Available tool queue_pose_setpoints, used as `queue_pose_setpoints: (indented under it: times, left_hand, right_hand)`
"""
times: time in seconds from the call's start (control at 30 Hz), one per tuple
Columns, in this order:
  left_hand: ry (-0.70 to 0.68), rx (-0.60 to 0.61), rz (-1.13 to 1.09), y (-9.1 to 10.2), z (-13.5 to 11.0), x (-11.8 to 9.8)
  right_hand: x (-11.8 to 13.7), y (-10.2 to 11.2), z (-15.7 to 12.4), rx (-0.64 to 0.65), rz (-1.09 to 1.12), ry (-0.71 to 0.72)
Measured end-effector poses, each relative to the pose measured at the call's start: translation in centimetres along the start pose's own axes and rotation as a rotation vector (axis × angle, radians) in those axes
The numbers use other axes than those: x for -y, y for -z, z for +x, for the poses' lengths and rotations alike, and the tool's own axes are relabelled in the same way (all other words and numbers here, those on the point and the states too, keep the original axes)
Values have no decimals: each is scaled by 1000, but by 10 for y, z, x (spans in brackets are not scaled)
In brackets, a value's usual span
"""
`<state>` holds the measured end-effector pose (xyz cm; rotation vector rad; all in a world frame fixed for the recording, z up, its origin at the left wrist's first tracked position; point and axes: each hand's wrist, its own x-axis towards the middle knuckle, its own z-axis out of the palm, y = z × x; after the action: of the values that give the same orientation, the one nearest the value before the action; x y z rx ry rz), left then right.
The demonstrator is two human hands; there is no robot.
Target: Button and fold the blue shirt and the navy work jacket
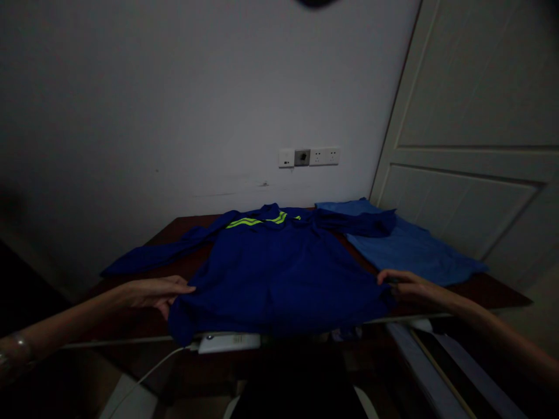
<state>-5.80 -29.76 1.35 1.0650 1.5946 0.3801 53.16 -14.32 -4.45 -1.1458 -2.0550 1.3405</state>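
Observation:
A dark blue long-sleeved shirt (279,267) with yellow-green stripes near the collar lies spread flat on a dark brown table (493,290). My left hand (157,291) pinches the shirt's lower left hem corner, fingers closed on the cloth. My right hand (404,286) grips the lower right hem corner in the same way. The shirt's left sleeve stretches out toward the table's left end.
A lighter blue garment (414,247) lies on the table's right part, partly under the shirt's right sleeve. A white device with a cable (227,342) sits at the front edge. Wall sockets (309,156) are behind; a white door (476,145) stands at right.

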Motion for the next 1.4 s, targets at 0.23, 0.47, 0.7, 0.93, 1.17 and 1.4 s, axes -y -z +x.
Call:
queue_pose_setpoints:
  times: [0.23, 0.47, 0.7, 0.93, 1.17, 1.4]
  left_hand:
    - [-60, 141, -49, -9, -9, -1]
    - [-56, 125, -68, -11, -15, -1]
    - [125, 445, 304, -9, 0, 9]
    - [206, 303, 527, 16, 26, -36]
    - [-69, -238, 689, 32, 84, -96]
    - [-271, -327, 1031, 48, 135, -84]
  right_hand:
    - [5, -20, 18, -196, -156, -96]
    - [8, -14, 11, -107, 200, -183]
    - [-6, -7, -1, 67, 17, -122]
    - [-5, -13, 11, -3, 70, -226]
    - [-13, -3, 51, -148, -321, -79]
    - [-40, 10, 52, -155, -398, -61]
